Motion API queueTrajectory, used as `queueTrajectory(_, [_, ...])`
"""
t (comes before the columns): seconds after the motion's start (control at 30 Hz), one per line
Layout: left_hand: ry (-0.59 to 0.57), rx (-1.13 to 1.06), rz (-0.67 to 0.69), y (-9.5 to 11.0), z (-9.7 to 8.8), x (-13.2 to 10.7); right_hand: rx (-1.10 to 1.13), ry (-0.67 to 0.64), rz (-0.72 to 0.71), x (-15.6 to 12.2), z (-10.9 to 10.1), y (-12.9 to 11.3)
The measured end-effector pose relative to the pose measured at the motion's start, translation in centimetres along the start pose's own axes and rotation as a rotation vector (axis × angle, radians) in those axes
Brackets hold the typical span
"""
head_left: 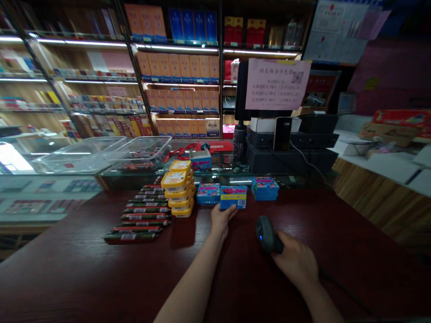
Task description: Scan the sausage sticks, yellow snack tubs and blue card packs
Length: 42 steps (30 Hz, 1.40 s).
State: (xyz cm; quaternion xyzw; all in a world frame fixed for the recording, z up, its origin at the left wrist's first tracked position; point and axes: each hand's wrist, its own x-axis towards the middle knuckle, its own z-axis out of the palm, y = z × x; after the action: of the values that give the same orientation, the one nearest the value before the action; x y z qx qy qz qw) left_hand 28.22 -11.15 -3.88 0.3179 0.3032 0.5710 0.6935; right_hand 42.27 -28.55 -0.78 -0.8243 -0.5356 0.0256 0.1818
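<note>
Counter (67, 269) — left hand (222, 220) touching blue box (233, 197)

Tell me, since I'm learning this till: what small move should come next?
Probably aim the handheld barcode scanner in your right hand at the blue packet under your left hand: the scanner is gripped with its blue light on, and the left hand rests on that packet.

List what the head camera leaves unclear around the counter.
In the head view:
- barcode scanner: its lower part is hidden by the right hand
- blue packet: its near edge is hidden by the left hand; the small print is unreadable
- pink notice: small print is blurred
- top-shelf boxes: cut off by the upper edge
</note>
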Motion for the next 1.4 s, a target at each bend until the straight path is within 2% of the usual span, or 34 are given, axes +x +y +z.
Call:
queueTrajectory(0.1, [0.034, -0.042, 0.028, -0.2, -0.1, 0.2, 0.234, 0.032, 0.0, -0.2, -0.7, -0.4])
queueTrajectory(0.2, [0.075, -0.079, 0.05, -0.2, -0.1, 0.3, 0.538, 0.057, -0.092, -0.5, -1.2, -0.9])
queueTrajectory(0.27, [0.08, -0.094, 0.052, -0.2, -0.2, 0.3, 0.651, 0.037, -0.141, -0.8, -1.5, -1.3])
queueTrajectory(0.4, [0.09, -0.104, 0.047, -0.3, -0.2, 0.3, 0.712, 0.015, -0.148, -1.0, -1.8, -2.2])
queueTrajectory(0.67, [0.114, -0.096, 0.049, -0.3, 0.1, 0.2, 0.728, 0.064, -0.068, -0.7, -1.5, -2.4])
queueTrajectory(0.83, [0.127, -0.079, 0.039, -0.2, 0.3, 0.2, 0.714, 0.109, -0.044, -0.6, -1.1, -2.3])
queueTrajectory(0.97, [0.123, -0.107, 0.038, -0.4, 0.0, 0.3, 0.681, 0.109, -0.09, -0.4, -1.1, -1.9])
queueTrajectory(1.03, [0.102, -0.105, 0.046, -0.5, -0.1, 0.3, 0.572, 0.085, -0.102, -0.3, -1.2, -1.6])
queueTrajectory(1.2, [0.026, -0.044, 0.079, -0.7, -0.1, -0.1, 0.034, 0.063, -0.048, 0.1, -0.9, -0.3])
queueTrajectory(1.33, [0.0, 0.037, 0.147, -0.9, 0.1, -0.5, -0.081, 0.129, -0.08, 0.2, 0.5, 0.6])
queueTrajectory(1.4, [0.005, 0.149, 0.23, -0.6, 0.2, -0.5, -0.1, 0.16, -0.122, 0.1, 1.3, 0.9])
